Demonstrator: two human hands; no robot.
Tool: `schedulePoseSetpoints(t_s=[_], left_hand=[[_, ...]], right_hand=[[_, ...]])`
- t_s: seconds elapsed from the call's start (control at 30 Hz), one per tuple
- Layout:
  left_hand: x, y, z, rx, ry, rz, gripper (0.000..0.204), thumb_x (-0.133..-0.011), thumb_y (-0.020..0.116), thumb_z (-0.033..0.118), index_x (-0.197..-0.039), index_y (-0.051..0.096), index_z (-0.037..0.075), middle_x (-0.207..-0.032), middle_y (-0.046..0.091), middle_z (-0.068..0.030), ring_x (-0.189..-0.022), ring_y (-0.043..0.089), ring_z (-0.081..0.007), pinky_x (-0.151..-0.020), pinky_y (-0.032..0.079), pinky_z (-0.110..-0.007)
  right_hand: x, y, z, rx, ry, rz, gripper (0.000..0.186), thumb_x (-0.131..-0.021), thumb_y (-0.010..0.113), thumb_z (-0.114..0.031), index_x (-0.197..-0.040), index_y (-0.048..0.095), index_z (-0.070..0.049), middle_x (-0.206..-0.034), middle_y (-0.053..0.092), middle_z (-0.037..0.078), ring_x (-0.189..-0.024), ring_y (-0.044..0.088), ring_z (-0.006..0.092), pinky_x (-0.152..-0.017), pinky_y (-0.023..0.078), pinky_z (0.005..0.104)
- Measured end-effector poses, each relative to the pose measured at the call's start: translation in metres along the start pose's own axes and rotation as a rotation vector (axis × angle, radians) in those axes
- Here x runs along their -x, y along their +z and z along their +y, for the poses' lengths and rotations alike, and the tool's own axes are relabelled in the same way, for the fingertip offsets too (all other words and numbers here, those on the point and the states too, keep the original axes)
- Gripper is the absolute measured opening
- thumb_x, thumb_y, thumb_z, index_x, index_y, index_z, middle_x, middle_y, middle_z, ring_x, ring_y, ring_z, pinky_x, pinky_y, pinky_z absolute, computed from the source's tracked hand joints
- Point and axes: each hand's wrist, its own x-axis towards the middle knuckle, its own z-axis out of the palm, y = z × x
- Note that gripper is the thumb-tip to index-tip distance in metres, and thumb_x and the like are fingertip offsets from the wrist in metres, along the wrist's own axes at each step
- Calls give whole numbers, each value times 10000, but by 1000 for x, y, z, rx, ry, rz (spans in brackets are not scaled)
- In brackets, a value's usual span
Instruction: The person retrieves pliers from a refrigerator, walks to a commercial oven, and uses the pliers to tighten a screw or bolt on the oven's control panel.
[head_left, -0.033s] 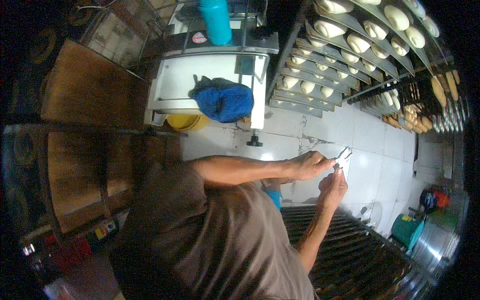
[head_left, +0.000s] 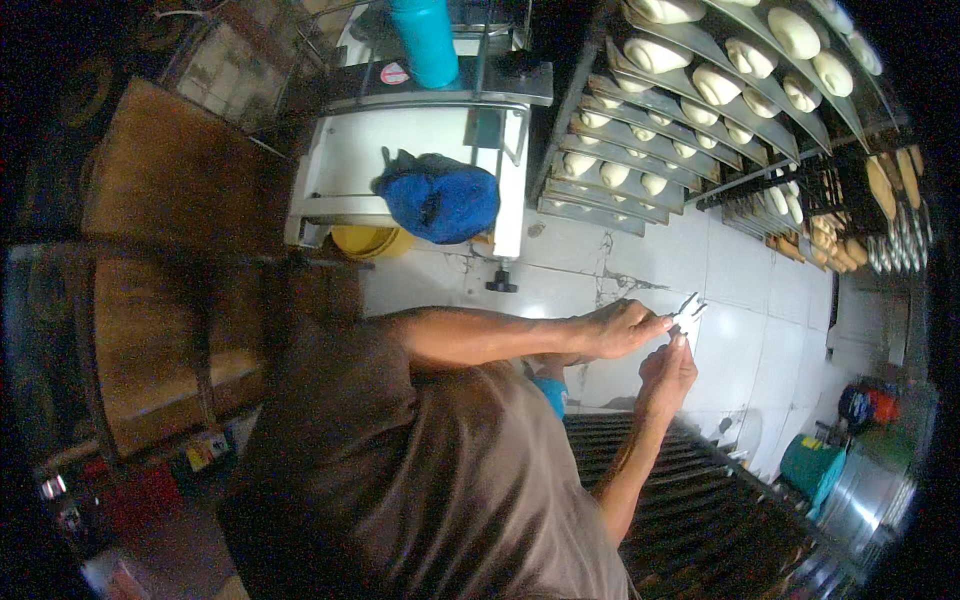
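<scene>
Pale tiles [head_left: 755,350] beyond white object [head_left: 687,318] at tips of left hand [head_left: 620,330] and right hand [head_left: 668,372] (a two-handed pinch).

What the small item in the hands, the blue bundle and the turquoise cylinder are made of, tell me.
Small item: perhaps metal or glossy plastic, from its glare; unclear. Blue bundle: probably matte cloth, from its folds. Turquoise cylinder: smooth, evenly coloured, likely plastic.

A small dark-edged white object [head_left: 687,323] is pinched between both hands [head_left: 618,331] [head_left: 669,371].
</scene>
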Motion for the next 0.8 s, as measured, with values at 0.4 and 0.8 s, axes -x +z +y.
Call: schedulePoseSetpoints(t_s=[0.4, 0.8], left_hand=[[-275, 165, 10, -199, 514, 245, 357, -1003, 393, 287, -863, 581, 17, -735, 577, -104, -662, 550, -213, -605, 457, -367], [-512, 305, 36, 80, -149, -371, 424, -1016, 383, 387, -810, 502, 36, -639, 471, 10, -562, 434, -82, -465, 316, -277]], right_hand=[[-202, -202, -27, 415, -86, 248, 357, -1015, 447, -325, -994, 602, -4, -825, 574, 60, -754, 521, 163, -656, 427, 340], [-323, -413, -116, 164, -58, 494, 358, -984, 524, -299, -796, 558, 4, -594, 443, -19, -583, 396, 82, -500, 376, 308]])
